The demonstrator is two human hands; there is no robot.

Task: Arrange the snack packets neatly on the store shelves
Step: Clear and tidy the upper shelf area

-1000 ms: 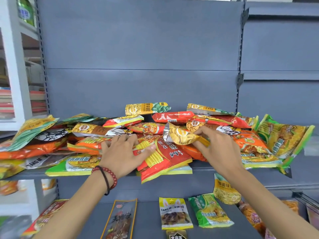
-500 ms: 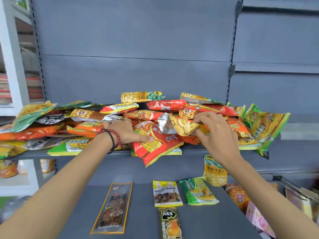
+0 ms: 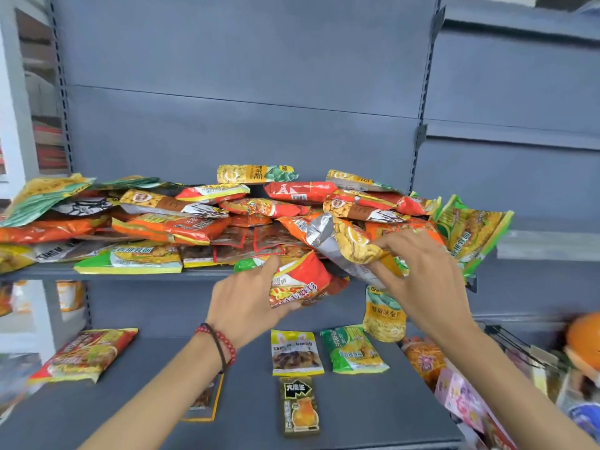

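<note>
A jumbled heap of snack packets (image 3: 181, 228) covers the upper grey shelf (image 3: 136, 274). My left hand (image 3: 250, 303), with a red bead bracelet at the wrist, grips a red and yellow packet (image 3: 298, 284) just in front of that shelf's edge. My right hand (image 3: 418, 274) pinches a yellow and silver packet (image 3: 344, 245), lifted off the right part of the heap. On the lower shelf (image 3: 246, 417) lie a few single packets: a yellow one (image 3: 296, 352), a green one (image 3: 352, 349) and a small dark one (image 3: 299, 405).
A red and yellow packet (image 3: 86, 355) lies at the left of the lower shelf. A yellow packet (image 3: 384, 316) leans against the back panel below the heap. More packets and an orange object (image 3: 581, 336) crowd the lower right. White shelving (image 3: 19, 92) stands at the left.
My left hand has come off the heap and now holds the red and yellow packet in front of the shelf edge. My right hand has drawn the yellow and silver packet toward me.
</note>
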